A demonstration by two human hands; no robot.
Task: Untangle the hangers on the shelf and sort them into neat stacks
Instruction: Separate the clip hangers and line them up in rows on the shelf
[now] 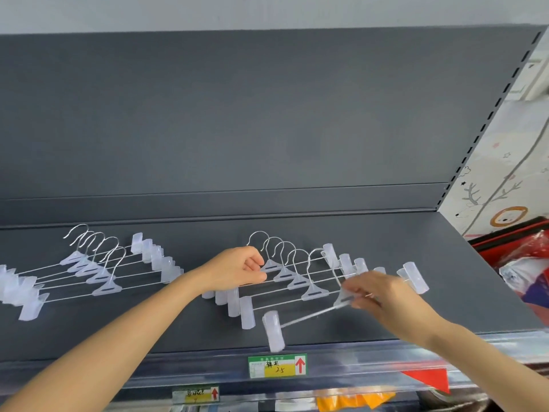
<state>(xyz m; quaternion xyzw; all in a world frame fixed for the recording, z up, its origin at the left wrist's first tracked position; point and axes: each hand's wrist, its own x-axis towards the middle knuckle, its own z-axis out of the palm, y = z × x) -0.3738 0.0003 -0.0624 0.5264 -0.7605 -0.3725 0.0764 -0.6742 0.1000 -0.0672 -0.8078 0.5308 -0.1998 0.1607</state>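
Note:
Clear plastic clip hangers with metal hooks lie on a dark grey shelf (386, 233). One fanned stack (89, 269) of several lies at the left. A second fanned stack (297, 278) lies in the middle. My left hand (237, 269) rests curled on the left part of that middle stack, fingers at the rearmost hanger's centre piece. My right hand (374, 292) pinches a loose hanger (309, 315) at its middle, held tilted just in front of the stack. Its left clip (274, 331) hangs over the shelf's front edge.
A green and yellow price label (277, 365) sits on the clear front rail. A red bag (523, 257) with wrapped goods stands right of the shelf. Bare shelf surface shows in front of the stacks. A lower shelf with another label (196, 394) lies below.

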